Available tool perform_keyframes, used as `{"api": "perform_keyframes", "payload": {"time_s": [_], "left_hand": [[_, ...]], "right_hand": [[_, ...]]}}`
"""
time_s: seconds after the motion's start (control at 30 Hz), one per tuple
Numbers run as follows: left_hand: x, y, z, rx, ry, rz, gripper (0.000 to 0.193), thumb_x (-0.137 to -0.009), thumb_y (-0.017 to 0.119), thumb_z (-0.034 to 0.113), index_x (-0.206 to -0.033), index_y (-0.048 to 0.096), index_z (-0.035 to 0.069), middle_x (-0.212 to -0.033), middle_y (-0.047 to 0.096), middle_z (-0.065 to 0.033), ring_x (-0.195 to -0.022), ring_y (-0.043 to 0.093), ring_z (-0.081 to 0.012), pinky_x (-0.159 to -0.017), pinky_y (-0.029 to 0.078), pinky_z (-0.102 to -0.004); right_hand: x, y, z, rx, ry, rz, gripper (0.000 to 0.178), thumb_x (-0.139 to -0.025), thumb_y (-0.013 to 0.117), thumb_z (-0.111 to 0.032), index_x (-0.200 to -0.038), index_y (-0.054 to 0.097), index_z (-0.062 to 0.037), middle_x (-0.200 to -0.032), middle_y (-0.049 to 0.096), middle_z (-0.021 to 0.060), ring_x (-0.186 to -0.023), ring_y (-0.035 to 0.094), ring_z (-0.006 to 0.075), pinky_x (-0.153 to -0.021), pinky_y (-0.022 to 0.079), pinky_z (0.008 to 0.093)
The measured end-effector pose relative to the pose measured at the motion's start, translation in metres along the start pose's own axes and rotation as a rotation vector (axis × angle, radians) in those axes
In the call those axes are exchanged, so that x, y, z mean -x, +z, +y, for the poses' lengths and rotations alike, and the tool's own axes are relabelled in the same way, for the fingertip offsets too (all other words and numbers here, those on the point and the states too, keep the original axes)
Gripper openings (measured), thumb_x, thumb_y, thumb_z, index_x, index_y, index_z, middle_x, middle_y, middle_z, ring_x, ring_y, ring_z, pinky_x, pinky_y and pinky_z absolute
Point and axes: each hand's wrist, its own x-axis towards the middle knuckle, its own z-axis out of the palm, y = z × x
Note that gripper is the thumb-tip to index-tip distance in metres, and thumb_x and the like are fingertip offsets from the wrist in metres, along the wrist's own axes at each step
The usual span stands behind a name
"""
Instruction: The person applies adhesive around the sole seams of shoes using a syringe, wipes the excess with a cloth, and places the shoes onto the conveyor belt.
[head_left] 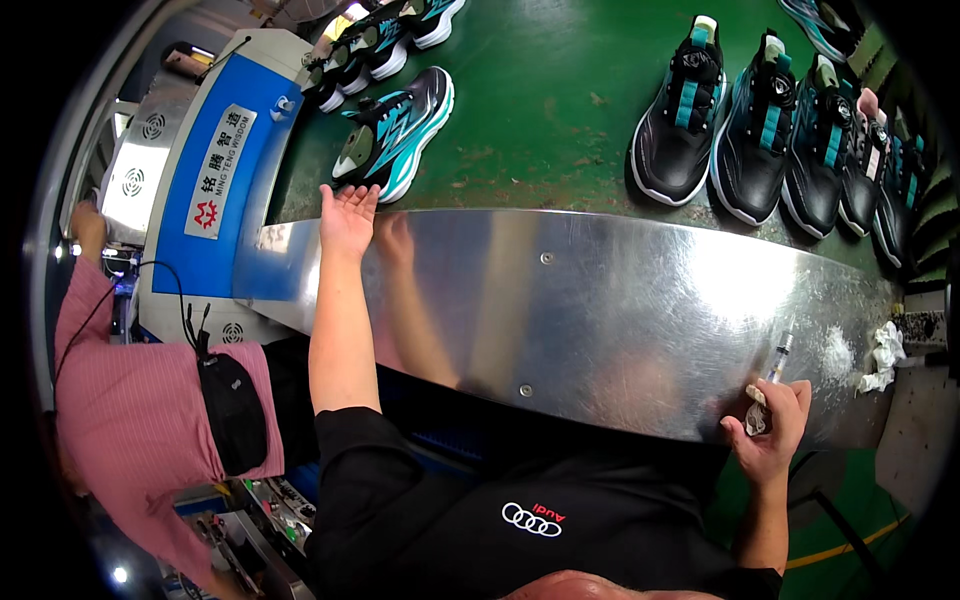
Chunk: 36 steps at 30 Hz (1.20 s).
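Observation:
My left hand (348,222) is palm up with its fingers stretched out. Its fingertips reach the heel of a black sneaker (402,135) with teal stripes and a white sole; whether they touch it I cannot tell. That sneaker lies at an angle on the green surface (540,120), just beyond the metal ledge (470,300). At the right, my right hand (772,440) is closed round a slim clear syringe (777,358), its narrow end pointing away from me. A small crumpled whitish piece (757,412) shows between the same fingers.
Several black and teal sneakers (680,135) stand in a row at the far right, others (375,45) at the far left. White powder (836,355) and crumpled tissue (882,358) lie on the ledge's right end. A blue and white machine (255,90) and a person in pink (140,410) are left.

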Motion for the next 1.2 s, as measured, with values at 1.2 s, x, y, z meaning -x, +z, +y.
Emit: {"api": "perform_keyframes", "payload": {"time_s": [1.2], "left_hand": [[0.292,0.095,-0.074,-0.415,-0.155,-1.038,0.026,-0.093,0.048,0.011,-0.078,0.056,-0.008,-0.071,0.065,-0.0245,-0.061,0.066,-0.0277,-0.055,0.055,-0.0338]], "right_hand": [[0.012,-0.025,0.003,-0.271,0.229,0.116,0.049,-0.060,0.084,-0.025,-0.100,0.063,-0.0064,-0.083,0.061,0.0033,-0.071,0.045,0.0199,-0.065,0.039,0.0294]]}}
